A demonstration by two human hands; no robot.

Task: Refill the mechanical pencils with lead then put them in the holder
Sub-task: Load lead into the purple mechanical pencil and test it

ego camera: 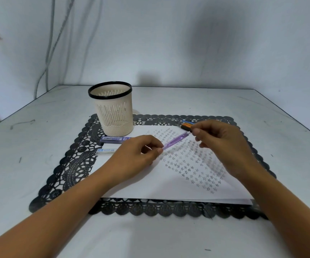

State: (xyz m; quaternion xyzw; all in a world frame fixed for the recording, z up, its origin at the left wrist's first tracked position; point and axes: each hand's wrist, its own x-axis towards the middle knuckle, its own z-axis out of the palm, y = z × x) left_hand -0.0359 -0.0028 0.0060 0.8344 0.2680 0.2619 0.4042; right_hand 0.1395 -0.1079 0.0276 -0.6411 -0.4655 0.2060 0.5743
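— What does the pencil look like from the head camera?

— The purple pencil (pixel 175 140) is a translucent mechanical one, held slantwise above the paper (pixel 169 183), low end to the left, high end to the right. More pencils (pixel 186 125), orange and blue among them, lie on the far edge of the paper, just beyond the right hand.

— And the grip on it?

— The left hand (pixel 137 157) pinches the low end with a narrow grip of thumb and fingertips. The right hand (pixel 219 140) closes its fingertips on the high end.

— Where is the holder?

— The cream holder (pixel 113 108) with a black rim stands upright on the far left of the black lace mat (pixel 72 164) on the desk (pixel 29 136).

— Any writing?

— Two lead cases (pixel 111 145) just near of the holder each read "2B". The paper carries rows of drawn stars.
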